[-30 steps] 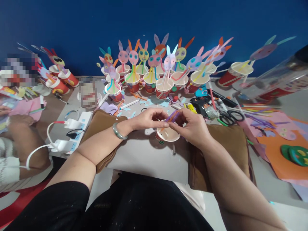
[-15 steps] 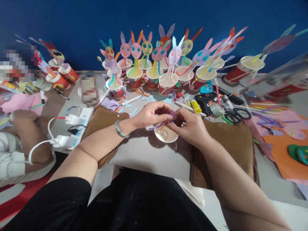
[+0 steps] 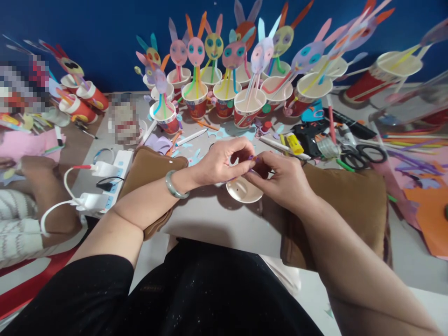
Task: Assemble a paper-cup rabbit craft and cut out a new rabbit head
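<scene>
Over a paper cup [image 3: 245, 190], my left hand [image 3: 226, 161] and my right hand [image 3: 282, 175] meet with their fingertips nearly touching. Both pinch a small purple piece [image 3: 255, 159], mostly hidden by the fingers, so its exact kind is unclear; a little orange shows on it. The cup's pale inside faces up, with a small dark spot in it, and the hands cover its far rim. Left thumb and forefinger form a loop around a gap. A bangle circles my left wrist.
Behind stand several red paper cups [image 3: 195, 105] with rabbit-faced paper figures. Brown cushions [image 3: 345, 205] flank my arms. Right of centre lie black scissors [image 3: 364, 156], a yellow object [image 3: 293, 143] and tape. A power strip [image 3: 117, 179] with white plugs is at left, near another person's arm [image 3: 52, 196].
The view has tilted and shifted slightly, so the cups look higher and larger. My hands stay together over the cup; the purple piece is now more hidden between the fingers.
</scene>
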`<state>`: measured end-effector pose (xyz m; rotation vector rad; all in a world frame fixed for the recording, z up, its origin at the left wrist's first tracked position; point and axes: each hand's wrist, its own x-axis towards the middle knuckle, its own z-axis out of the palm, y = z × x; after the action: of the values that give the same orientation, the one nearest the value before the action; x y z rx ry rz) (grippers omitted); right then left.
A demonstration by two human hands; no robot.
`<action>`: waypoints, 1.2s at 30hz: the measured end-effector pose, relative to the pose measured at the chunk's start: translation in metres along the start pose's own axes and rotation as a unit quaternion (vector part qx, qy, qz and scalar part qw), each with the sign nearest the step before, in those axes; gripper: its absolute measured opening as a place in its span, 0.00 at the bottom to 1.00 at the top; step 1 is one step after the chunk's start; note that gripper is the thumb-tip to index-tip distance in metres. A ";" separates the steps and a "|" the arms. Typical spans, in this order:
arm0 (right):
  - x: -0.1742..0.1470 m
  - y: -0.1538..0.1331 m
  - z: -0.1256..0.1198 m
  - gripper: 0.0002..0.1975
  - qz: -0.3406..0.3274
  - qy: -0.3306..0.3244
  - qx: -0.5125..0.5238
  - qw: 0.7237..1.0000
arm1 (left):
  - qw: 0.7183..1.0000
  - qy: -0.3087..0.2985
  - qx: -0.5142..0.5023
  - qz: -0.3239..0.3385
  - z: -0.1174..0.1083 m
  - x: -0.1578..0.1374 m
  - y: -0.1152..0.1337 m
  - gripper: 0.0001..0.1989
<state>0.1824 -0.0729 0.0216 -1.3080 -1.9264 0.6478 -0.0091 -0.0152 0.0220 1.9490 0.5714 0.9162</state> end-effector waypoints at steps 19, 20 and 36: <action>-0.001 0.017 -0.004 0.38 -0.052 -0.111 -0.003 0.992 | 0.997 0.044 -0.059 -0.002 -0.006 0.002 -0.011 0.14; -0.001 0.016 -0.004 0.39 -0.049 -0.105 -0.001 0.993 | 0.997 0.049 -0.060 0.009 -0.007 0.003 -0.012 0.13; -0.001 0.015 -0.001 0.32 -0.054 -0.078 -0.042 0.995 | 0.999 0.044 0.014 0.028 -0.015 0.006 -0.011 0.04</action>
<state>0.1923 -0.0688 0.0109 -1.2254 -2.1546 0.6366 -0.0178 0.0023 0.0194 1.9649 0.5852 1.0378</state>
